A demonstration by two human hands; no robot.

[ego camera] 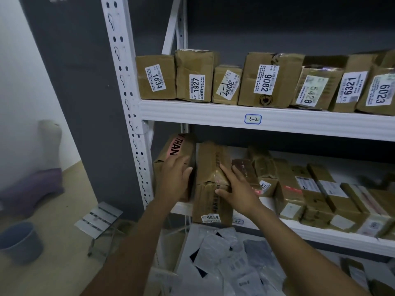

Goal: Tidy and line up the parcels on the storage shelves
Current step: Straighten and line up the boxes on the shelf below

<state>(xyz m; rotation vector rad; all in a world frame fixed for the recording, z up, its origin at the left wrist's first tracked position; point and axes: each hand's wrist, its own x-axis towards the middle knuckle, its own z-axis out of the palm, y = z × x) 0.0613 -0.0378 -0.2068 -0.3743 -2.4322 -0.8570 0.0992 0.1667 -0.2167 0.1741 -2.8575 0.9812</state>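
On parcel 9854 (210,186), straight right fingers (227,173)

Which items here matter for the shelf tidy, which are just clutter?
Job:
parcel 9854, under right hand
pink-labelled parcel, under left hand
upper-shelf parcels

Lying about:
blue bucket
folding stool
purple bundle

left grip (175,178) flat, fingers straight | right grip (236,190) flat, fingers spread | both extended forward
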